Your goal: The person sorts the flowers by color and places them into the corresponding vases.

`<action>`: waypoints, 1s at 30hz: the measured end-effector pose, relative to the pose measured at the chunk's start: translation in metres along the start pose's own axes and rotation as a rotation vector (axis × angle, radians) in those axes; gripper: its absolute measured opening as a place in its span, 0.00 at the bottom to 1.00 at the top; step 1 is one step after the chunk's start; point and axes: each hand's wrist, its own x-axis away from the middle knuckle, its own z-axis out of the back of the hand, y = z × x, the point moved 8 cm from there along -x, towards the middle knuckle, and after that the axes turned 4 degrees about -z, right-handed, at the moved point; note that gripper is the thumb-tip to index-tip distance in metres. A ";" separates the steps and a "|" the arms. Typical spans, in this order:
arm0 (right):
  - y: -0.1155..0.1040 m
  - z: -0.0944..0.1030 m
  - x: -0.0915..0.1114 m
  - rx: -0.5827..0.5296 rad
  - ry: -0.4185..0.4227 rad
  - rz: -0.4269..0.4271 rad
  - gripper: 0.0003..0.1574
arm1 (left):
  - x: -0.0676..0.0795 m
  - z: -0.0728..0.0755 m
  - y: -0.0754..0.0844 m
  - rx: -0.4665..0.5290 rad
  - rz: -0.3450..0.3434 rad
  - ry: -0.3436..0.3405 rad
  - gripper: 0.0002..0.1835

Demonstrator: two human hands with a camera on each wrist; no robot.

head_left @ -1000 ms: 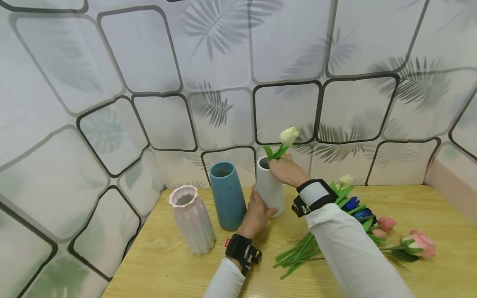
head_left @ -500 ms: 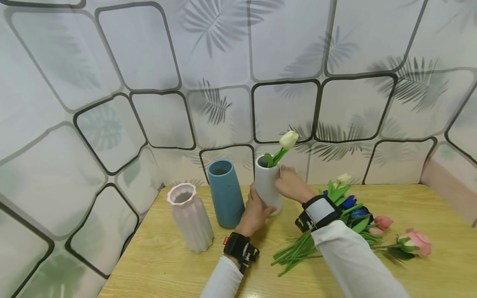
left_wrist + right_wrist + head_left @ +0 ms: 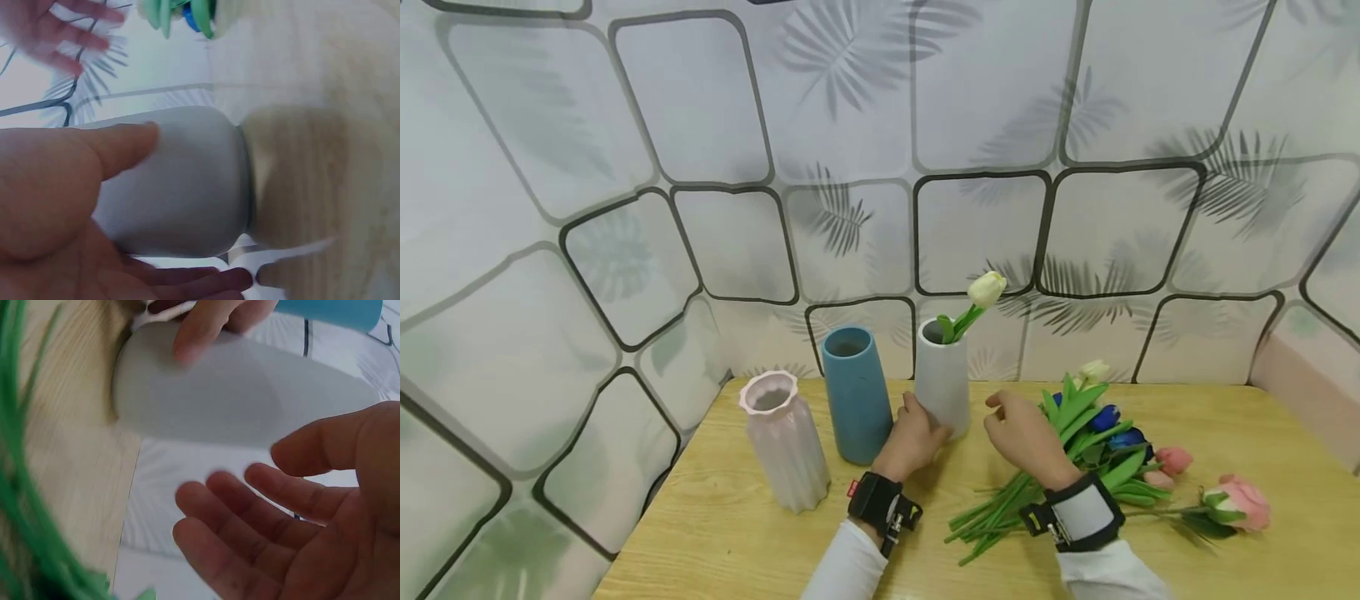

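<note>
The white vase (image 3: 943,379) is plain and smooth, with a round open mouth, and it stands upright on its base. One cream-white tulip (image 3: 987,289) is inside it: the stem goes into the mouth and leans to the right, a green leaf is at the rim, and the closed head stays above. To the right, the flower bundle (image 3: 1078,410) lies flat, its green stems gathered together, with pale, blue and pink heads.

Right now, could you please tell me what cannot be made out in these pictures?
White tulip: head view, lower stem hidden inside the white vase.
White vase: left wrist view, upper part hidden by the left hand.
Blue vase: right wrist view, cut off by the top edge.
Green stems: same view, blurred.
</note>
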 end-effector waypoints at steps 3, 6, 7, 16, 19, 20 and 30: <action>0.020 0.003 0.015 0.048 0.045 -0.065 0.15 | 0.004 -0.001 0.002 -0.053 0.017 -0.053 0.36; 0.039 0.007 0.026 0.103 0.067 -0.099 0.11 | 0.008 0.001 0.007 -0.095 -0.010 -0.090 0.22; 0.045 0.008 0.028 0.113 0.066 -0.104 0.14 | 0.010 0.002 0.010 -0.110 -0.024 -0.100 0.19; 0.077 -0.001 0.028 0.116 -0.022 -0.199 0.33 | 0.025 0.015 0.022 -0.142 -0.036 -0.141 0.27; 0.083 -0.006 0.027 0.138 -0.023 -0.227 0.34 | 0.026 0.018 0.021 -0.139 -0.004 -0.135 0.26; 0.084 -0.008 0.026 0.142 -0.019 -0.233 0.34 | 0.027 0.019 0.020 -0.137 0.006 -0.130 0.26; 0.101 -0.011 0.025 -0.159 -0.072 -0.273 0.31 | 0.027 0.027 0.018 -0.154 0.038 -0.100 0.21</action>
